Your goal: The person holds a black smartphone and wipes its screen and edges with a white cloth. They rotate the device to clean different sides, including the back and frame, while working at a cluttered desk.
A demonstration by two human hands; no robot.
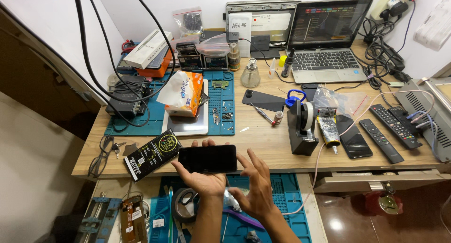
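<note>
The left hand [203, 179] lies palm up at the front edge of the wooden tabletop [263, 139], cradling one black smartphone [207, 159] flat across its fingers, dark screen up and its long side running left to right. The right hand [257, 189] hovers just beside the phone's right end, fingers spread and open, gripping nothing. Just left of the phone lies one black printed packet [151, 154], partly over the tabletop's edge. Further right stands one black tape dispenser [301, 128], then a second dark phone [353, 136] lying flat, and two remote controls [388, 126] side by side. At the back there's one open laptop [325, 36], and to the left, one orange tissue pack [181, 93] on a teal work mat [223, 100].
</note>
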